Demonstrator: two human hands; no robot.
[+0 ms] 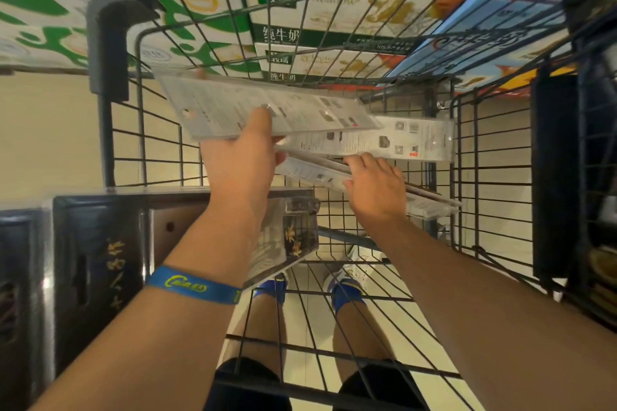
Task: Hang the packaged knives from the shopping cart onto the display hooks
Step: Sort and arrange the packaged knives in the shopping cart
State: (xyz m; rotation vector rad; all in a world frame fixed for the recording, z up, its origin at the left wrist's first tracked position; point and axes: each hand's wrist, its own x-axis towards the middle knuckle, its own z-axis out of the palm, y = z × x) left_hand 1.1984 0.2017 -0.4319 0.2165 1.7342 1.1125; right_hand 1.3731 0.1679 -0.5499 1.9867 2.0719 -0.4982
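I look down into a black wire shopping cart (pixel 494 177). My left hand (pixel 240 163) holds a flat clear knife package (pixel 233 103) from below, thumb on its printed back, raised above the cart floor. Under it lies a second package (pixel 400 140), white back card up. My right hand (pixel 377 187) grips the edge of a third package (pixel 314 173) lying low in the cart. Another clear package with gold lettering (pixel 297 237) shows beneath my left forearm. No display hooks are in view.
Stacked milk cartons (pixel 300 10) stand beyond the cart's far end. Dark boxes with gold lettering (pixel 96 264) sit at the left, outside the cart wall. My legs and blue-and-white shoes (pixel 344 290) show through the cart's wire floor.
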